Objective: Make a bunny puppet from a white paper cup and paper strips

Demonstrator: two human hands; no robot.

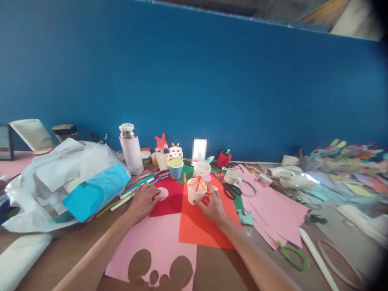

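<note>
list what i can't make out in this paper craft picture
- Head view: bottom inside the white paper cup at the right hand, hidden by its wall
- Head view: black-framed screen, cut off by left edge
- Head view: pink paper sheet with round holes, cut by bottom edge

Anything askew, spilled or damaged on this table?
The paper cup stack at far left leans well over, though lens distortion may exaggerate it. The nearest pink sheet has rounded holes, probably cut rather than torn. No spill shows.
</note>
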